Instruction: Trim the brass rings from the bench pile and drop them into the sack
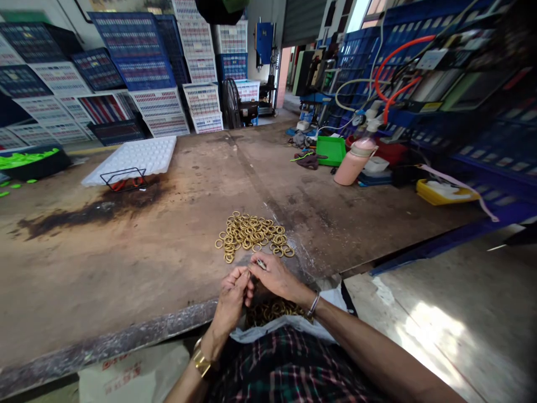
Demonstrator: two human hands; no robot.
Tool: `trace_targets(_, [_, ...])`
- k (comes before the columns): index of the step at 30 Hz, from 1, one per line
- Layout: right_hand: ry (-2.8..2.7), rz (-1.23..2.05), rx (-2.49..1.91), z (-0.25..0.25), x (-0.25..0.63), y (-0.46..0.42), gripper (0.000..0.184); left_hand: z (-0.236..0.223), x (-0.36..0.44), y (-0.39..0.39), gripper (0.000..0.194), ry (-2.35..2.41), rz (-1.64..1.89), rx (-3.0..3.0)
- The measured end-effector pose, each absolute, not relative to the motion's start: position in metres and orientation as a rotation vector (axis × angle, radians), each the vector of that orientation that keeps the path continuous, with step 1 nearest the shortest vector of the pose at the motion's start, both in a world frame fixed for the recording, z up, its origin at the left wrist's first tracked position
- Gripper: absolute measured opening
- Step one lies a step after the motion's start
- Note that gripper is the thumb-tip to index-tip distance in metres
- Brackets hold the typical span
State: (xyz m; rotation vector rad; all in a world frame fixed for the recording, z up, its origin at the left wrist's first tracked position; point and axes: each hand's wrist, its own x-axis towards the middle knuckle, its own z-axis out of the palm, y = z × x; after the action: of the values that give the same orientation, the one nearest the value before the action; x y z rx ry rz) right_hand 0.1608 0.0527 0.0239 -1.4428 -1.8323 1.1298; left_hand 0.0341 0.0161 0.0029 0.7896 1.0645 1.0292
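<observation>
Rings: brass-coloured, loose pile on tabletop, inward of near edge; more in bag below that edge. Probably light singly, stiff, slightly slippery, not fragile; best pinched across the rim. Left hand: fingers curled closed, contents unclear. Right hand: pinching small metallic piece.

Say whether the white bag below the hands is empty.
Not empty: brass-coloured rings show inside the white bag; how deep they lie is hidden.

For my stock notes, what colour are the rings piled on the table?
Brassy gold; the head view shows the rings.
</observation>
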Motion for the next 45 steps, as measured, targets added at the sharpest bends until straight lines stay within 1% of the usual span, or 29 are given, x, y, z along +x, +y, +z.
trace_targets(7, [-1.789,1.214,-1.387,0.023,0.159,0.052,0.015,0.005,0.033,0.014,0.025,0.979,1.056,0.728])
trace_targets(11, [-1.781,1.233,-1.342,0.022,0.159,0.054,0.019,0.006,0.033,0.014,0.024,0.978,1.062,0.71])
trace_targets(13, [-1.824,1.137,-1.417,0.022,0.16,0.054,0.021,0.006,0.033,0.014,0.025,0.998,1.07,0.705])
trace_targets(17, [-2.155,0.764,-1.549,0.019,0.163,0.05,0.015,0.007,0.032,0.015,0.028,1.053,1.091,0.751])
trace_targets(20, [-2.379,0.631,-1.545,0.017,0.165,0.045,0.016,0.005,0.03,0.015,0.03,1.091,1.085,0.815])
trace_targets(27, [-2.49,0.571,-1.598,0.022,0.164,0.041,0.02,0.002,0.029,0.013,0.031,1.128,1.084,0.888])
trace_targets(36, [-2.514,0.587,-1.641,0.028,0.163,0.041,0.019,0.004,0.029,0.011,0.031,1.154,1.054,0.93])
trace_targets(45, [-2.544,0.516,-1.654,0.027,0.161,0.039,0.018,0.006,0.028,0.011,0.034,1.208,1.069,0.942])
